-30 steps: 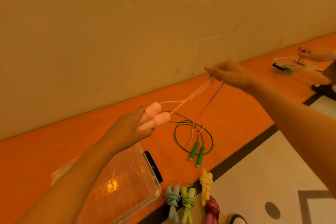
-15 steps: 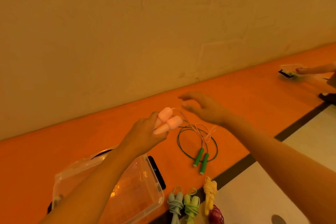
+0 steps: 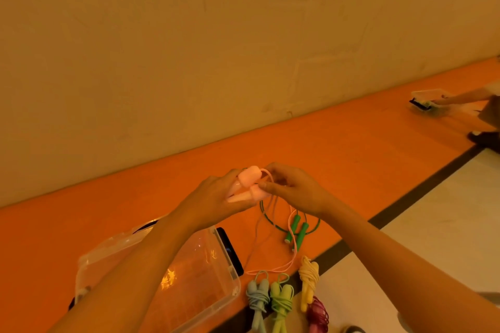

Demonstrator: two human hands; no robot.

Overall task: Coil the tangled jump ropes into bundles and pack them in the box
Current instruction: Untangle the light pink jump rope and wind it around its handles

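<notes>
My left hand (image 3: 216,197) grips the two pink handles (image 3: 250,184) of the pink jump rope, held side by side above the floor. My right hand (image 3: 292,189) pinches the pink cord right beside the handles. The loose pink cord (image 3: 270,269) hangs down and trails over the orange floor. A green jump rope (image 3: 296,228) lies in a loose ring below my hands. The clear plastic box (image 3: 216,300) stands open at lower left, under my left forearm. Coiled blue (image 3: 257,297), light green (image 3: 281,300), yellow (image 3: 308,278) and dark red (image 3: 316,316) bundles lie in front of the box.
A dark phone (image 3: 230,250) lies against the box's right side. A plain wall rises behind the orange floor strip. At far right another person's hand (image 3: 460,98) reaches to a second clear box (image 3: 424,97). A black line borders the pale floor.
My right hand came back from its outstretched reach, let the cord slacken, and now pinches it beside the handles. The pink cord dropped onto the floor. My left hand kept its hold.
</notes>
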